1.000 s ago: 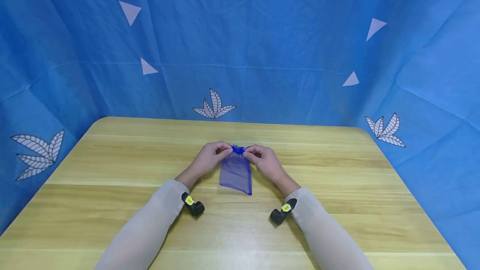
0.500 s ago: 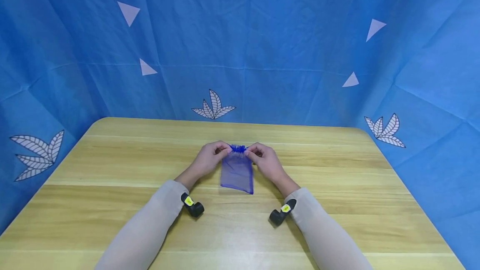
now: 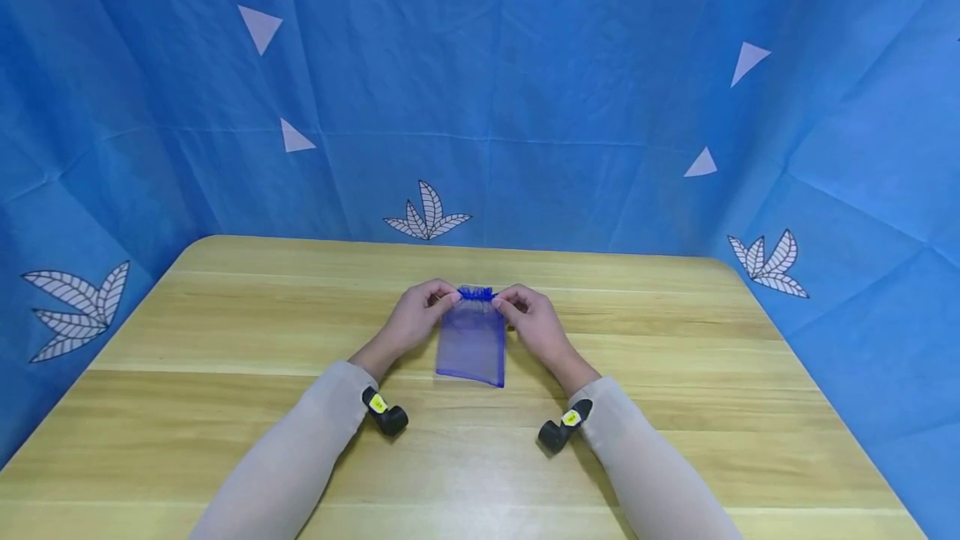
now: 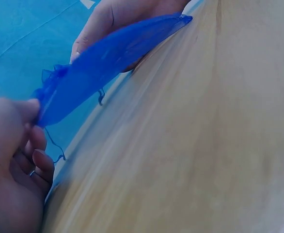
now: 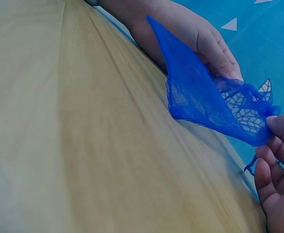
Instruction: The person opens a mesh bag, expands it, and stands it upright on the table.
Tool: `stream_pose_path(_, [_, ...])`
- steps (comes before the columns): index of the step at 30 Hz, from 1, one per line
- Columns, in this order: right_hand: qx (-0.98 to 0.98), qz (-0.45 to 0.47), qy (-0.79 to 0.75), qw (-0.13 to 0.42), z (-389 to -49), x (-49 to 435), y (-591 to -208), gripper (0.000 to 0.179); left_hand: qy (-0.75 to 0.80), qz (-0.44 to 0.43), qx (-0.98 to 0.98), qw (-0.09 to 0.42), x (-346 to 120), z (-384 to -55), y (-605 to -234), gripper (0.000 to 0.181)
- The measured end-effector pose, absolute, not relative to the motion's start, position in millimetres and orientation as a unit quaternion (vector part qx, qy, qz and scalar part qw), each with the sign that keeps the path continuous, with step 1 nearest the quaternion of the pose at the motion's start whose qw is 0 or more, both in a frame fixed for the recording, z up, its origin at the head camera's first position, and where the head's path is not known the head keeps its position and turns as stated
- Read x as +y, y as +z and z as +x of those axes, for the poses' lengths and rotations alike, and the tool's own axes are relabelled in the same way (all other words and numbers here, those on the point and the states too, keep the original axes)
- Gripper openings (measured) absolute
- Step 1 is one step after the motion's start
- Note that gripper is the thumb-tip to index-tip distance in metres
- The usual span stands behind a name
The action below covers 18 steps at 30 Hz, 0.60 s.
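Note:
A sheer blue drawstring pouch [image 3: 471, 344] hangs between my two hands, its gathered neck uppermost and its flat bottom toward me. My left hand [image 3: 415, 317] pinches the left end of the neck between thumb and forefinger. At the opposite end, my right hand [image 3: 531, 322] pinches the neck the same way. The left wrist view shows the pouch [image 4: 88, 73] slanting above the table, with thin cord ends dangling below the neck. Through the mesh, in the right wrist view, the pouch [image 5: 195, 92] lets the curtain's leaf print show; nothing can be seen inside it.
A light wood table [image 3: 480, 473] spreads under both arms. Behind and at the sides hangs a blue curtain [image 3: 570, 65] printed with leaves and white triangles. Small black cameras, such as the left one [image 3: 388, 417], are strapped over the grey sleeves.
The bunched neck of the pouch has widened and flattened, and its body is more spread out. My hands have moved slightly apart, both still pinching the neck.

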State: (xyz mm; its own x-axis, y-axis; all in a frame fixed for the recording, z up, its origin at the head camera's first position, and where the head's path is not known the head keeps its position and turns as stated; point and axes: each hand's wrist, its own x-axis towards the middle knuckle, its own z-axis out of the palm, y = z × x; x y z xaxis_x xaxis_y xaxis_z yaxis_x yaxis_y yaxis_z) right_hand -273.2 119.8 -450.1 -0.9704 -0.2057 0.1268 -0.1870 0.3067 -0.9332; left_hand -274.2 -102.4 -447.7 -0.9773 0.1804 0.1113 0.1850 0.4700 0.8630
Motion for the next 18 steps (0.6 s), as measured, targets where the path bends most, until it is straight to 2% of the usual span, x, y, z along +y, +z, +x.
stream_pose_path(18, [0.770, -0.070, -0.634, -0.008, -274.8, 119.1, -450.0, 0.016, -0.566, -0.064, -0.822, 0.020, -104.4, -276.5, -450.5, 0.020])
